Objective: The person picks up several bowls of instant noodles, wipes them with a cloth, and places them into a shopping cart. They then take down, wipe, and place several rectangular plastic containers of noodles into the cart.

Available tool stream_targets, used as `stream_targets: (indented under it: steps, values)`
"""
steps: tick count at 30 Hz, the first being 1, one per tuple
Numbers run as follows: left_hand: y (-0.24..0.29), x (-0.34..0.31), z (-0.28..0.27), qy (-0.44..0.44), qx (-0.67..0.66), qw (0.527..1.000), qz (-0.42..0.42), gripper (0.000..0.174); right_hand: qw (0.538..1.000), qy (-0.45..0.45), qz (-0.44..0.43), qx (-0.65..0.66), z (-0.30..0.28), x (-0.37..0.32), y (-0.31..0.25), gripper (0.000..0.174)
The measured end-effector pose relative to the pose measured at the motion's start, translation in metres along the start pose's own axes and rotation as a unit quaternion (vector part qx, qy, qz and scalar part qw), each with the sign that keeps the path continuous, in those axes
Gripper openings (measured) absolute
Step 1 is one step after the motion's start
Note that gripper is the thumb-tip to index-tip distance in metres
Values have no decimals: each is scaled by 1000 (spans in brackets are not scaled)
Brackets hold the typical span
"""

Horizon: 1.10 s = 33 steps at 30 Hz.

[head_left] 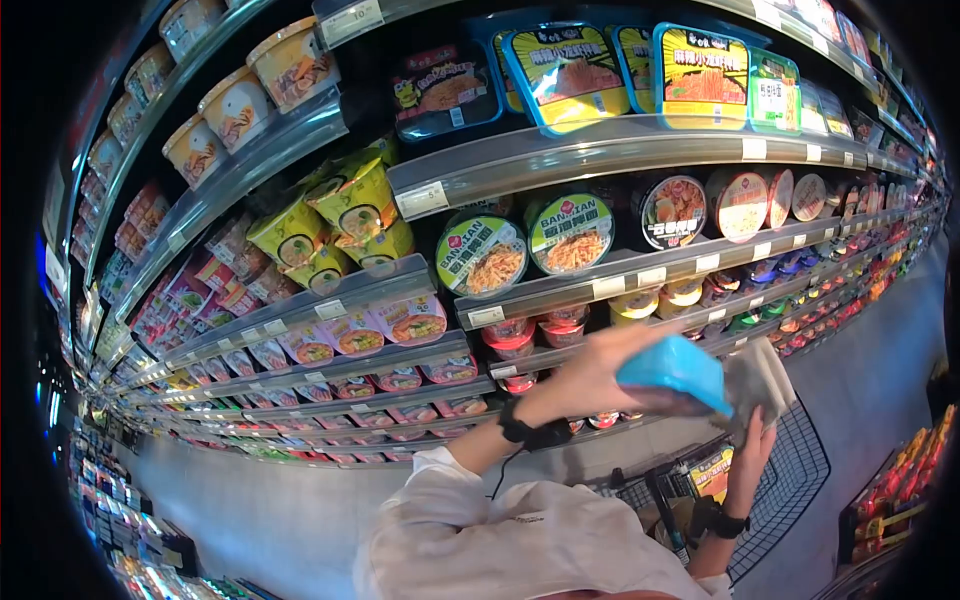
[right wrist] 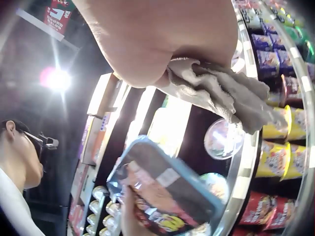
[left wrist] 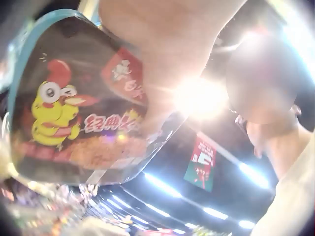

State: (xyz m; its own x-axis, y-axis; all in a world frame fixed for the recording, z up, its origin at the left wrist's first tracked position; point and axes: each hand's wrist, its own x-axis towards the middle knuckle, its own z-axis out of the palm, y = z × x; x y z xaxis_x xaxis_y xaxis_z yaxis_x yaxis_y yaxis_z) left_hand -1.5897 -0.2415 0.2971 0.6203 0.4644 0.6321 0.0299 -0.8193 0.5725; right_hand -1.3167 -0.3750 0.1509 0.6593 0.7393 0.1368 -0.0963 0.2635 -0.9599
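My left hand (head_left: 585,375) grips a blue plastic noodle tray (head_left: 680,368) in front of the shelves. Its dark lid, with a yellow cartoon figure and a picture of food, faces the left wrist camera (left wrist: 74,103); the thumb lies over one edge. To its right in the head view, my right hand (head_left: 752,455) holds a crumpled grey cloth (right wrist: 216,93). The cloth overlaps the tray's right end in the head view, while the right wrist view has the tray and cloth apart.
Below the right hand is a wire shopping cart (head_left: 800,475) with a yellow noodle pack (head_left: 713,472) in it. Similar blue trays (head_left: 567,80) stand on the upper shelf, above round noodle bowls (head_left: 570,232). Shelf edges with price tags (head_left: 608,287) run close to the hands.
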Motion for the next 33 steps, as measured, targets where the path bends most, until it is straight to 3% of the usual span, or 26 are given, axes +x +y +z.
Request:
stream_targets:
  steps: [1,2,3,4,6,7,8,9,13,15,16,18,20,21,22,23,24,26,27,28,31,32,33]
  values:
    - [-6,-7,14,-30,-3,999,-16,85,948,-48,-168,-265,-13,6,19,44]
    - [-9,-15,26,-60,-6,998,-30,86,798,-94,-316,-504,-20,8,29,43]
    - [-10,-22,36,-49,-20,998,-42,87,965,-140,-129,-180,10,-3,20,42]
    - [-10,-29,39,-50,-25,998,-40,87,997,-77,-6,24,29,-14,9,43]
    - [-12,-37,36,-6,-74,995,-73,86,984,-104,-87,-117,33,-16,15,42]
    - [-13,-42,33,-3,-128,986,-109,84,983,-107,-92,-117,36,-15,16,42]
    - [-16,-47,36,0,-128,986,-108,84,986,-137,45,84,39,-18,18,43]
    - [-21,-53,41,35,-189,971,-145,83,930,-156,181,280,39,-24,21,44]
    - [-32,-54,41,100,-303,929,-189,73,953,-142,154,218,50,-34,39,50]
    - [-36,-53,41,146,-357,897,-213,58,961,-219,145,84,43,-38,27,49]
    - [-43,-54,43,156,-387,878,-237,52,964,-207,144,87,45,-43,19,49]
    - [-50,-50,50,172,-423,846,-277,47,940,-205,221,160,56,-52,4,50]
    - [-76,-54,63,96,-384,864,-311,51,947,-205,210,132,54,-53,6,50]
    - [-84,-53,78,165,-306,892,-290,55,962,-193,178,73,40,-55,43,50]
    - [-85,-51,91,234,-226,908,-263,58,973,-182,145,11,56,-57,24,50]
    - [-82,-50,101,237,-275,887,-287,74,971,-153,177,52,67,-63,-5,49]
    - [-85,-50,109,228,-282,888,-283,74,967,-153,195,61,60,-64,4,50]
    - [-96,-57,127,88,-120,975,-163,96,974,-111,193,-29,52,-69,13,51]
    - [-96,-61,137,37,-111,980,-162,112,982,-84,170,-14,59,-71,-2,51]
    - [-95,-58,141,30,-115,980,-160,112,982,-76,171,-13,54,-69,-13,51]
    - [-83,-47,142,-112,-340,908,-219,121,969,-21,230,-91,31,-66,-20,49]
    - [-71,-42,142,-118,-342,906,-219,121,969,-15,231,-89,23,-65,-18,49]
    - [-55,-36,141,-130,-390,885,-220,121,981,-23,179,-65,16,-67,-16,46]
